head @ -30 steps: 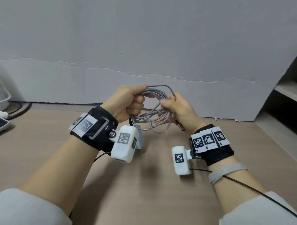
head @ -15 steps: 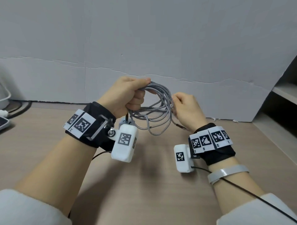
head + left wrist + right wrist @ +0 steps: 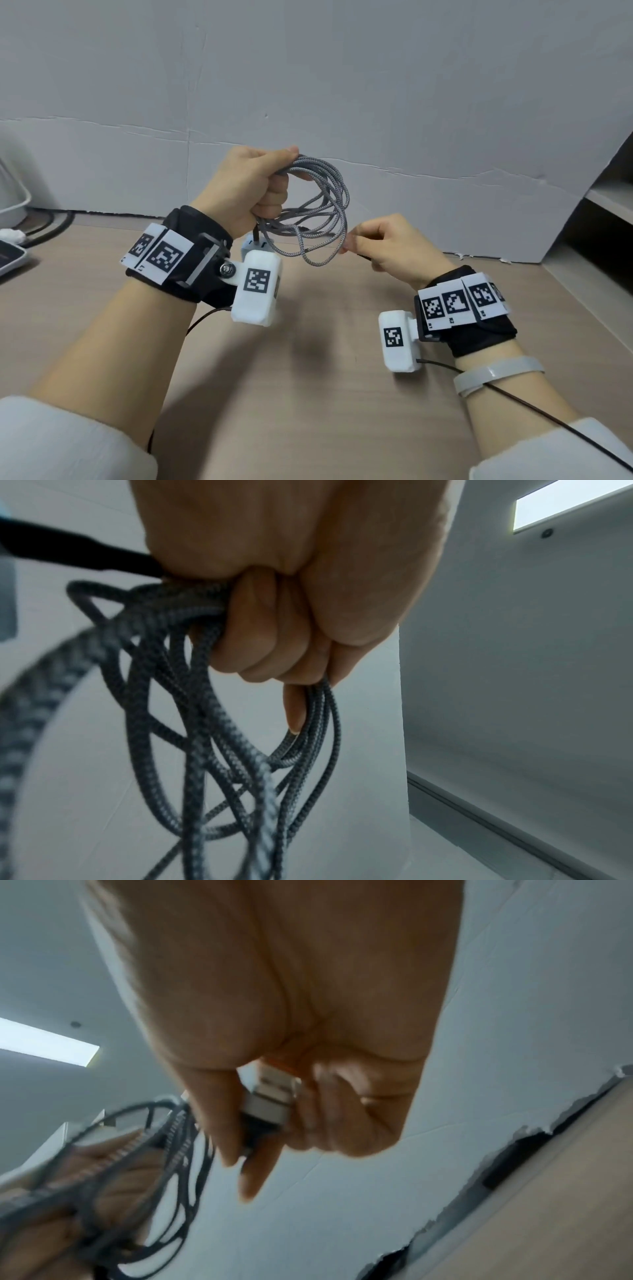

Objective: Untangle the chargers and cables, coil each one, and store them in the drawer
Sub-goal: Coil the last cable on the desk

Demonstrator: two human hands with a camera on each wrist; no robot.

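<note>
Braided grey cable point(image 3: 318, 209) held in the air above the middle of the tabletop point(image 3: 308, 394), clear of the surface, gathered into several loose loops.

Left hand point(image 3: 251, 186) is fisted round the top of the loops, fingers curled tight, thumb laid along the strands; the left wrist view shows the bundle point(image 3: 212, 723) hanging down out of the fist. This looks like the anchor grip: it keeps the finished turns from springing open.

Right hand point(image 3: 387, 246) is drawn a little away toward the right edge, fingers closed in a pinch on the free end. The right wrist view shows a USB plug point(image 3: 270, 1093) clamped between thumb and fingers, metal shell pointing back toward the palm. A short run of cable stretches from the loops to this hand, nearly taut.

A small white charger block point(image 3: 255, 247) hangs below the left fist, partly hidden behind the wrist camera; its link to the cable cannot be made out.

Judgement: coiling is nearly done, only the tail left to wrap or tuck. The loops are uneven and could slip if the fist loosens. No drawer is in view; open shelves point(image 3: 613, 202) stand past the right edge.
</note>
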